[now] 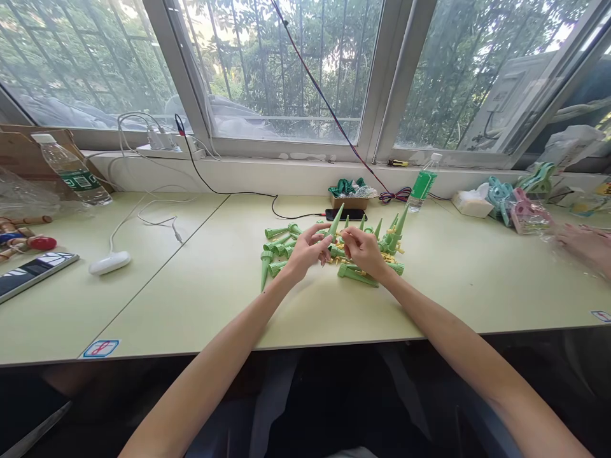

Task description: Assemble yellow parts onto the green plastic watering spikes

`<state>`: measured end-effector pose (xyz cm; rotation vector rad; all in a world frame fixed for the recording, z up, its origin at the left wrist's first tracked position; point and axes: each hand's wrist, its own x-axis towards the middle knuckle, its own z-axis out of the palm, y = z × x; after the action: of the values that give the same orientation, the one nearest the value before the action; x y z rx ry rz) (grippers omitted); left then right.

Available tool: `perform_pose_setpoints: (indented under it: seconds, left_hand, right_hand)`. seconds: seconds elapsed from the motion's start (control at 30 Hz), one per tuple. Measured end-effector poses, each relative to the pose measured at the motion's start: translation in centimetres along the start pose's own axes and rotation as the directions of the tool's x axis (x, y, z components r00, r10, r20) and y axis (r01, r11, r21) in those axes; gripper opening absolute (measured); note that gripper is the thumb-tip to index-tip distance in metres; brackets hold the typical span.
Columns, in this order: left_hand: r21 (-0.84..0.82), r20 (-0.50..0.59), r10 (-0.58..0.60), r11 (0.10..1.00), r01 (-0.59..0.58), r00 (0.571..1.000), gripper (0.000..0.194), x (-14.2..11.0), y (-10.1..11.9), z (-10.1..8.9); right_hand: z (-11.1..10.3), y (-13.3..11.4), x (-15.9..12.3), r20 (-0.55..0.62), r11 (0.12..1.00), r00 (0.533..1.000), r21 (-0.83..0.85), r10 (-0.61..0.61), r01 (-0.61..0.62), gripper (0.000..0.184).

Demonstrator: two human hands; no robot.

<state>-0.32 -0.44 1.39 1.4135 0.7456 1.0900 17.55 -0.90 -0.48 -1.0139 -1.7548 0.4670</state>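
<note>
My left hand [310, 249] is closed on a green plastic watering spike [337, 219], its pointed tip upward. Close beside it, my right hand [365, 250] has its fingers pinched together near the spike's lower end; what they hold is too small to make out. Around both hands lie several more green spikes. One loose spike [265, 267] is at the left edge of the pile, and another spike [358, 275] lies below my right hand. To the right, upright spikes [395, 234] stand with small yellow valve pieces [392, 259] around their bases.
Behind the pile are a black phone [346, 215] on a cable, a small cardboard box [350, 201] and a green-labelled bottle [424, 183]. A white device [109, 263] lies at left. Another person's hand [585, 245] rests at far right, near colourful clips [522, 207].
</note>
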Motion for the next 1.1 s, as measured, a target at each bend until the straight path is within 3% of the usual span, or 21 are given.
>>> perform_pose_setpoints:
  seconds: [0.6, 1.1]
  left_hand:
    - [0.013, 0.022, 0.004, 1.0, -0.004, 1.0, 0.054, -0.03, -0.19, 0.0]
    - [0.005, 0.119, 0.051, 0.999, -0.052, 0.992, 0.055, 0.09, -0.41, -0.06]
  right_hand:
    - [0.05, -0.08, 0.04, -0.02, 0.999, 1.0, -0.047, -0.002, 0.001, 0.041]
    - [-0.22, 0.03, 0.21, -0.045, 0.994, 0.999, -0.107, 0.021, -0.025, 0.05]
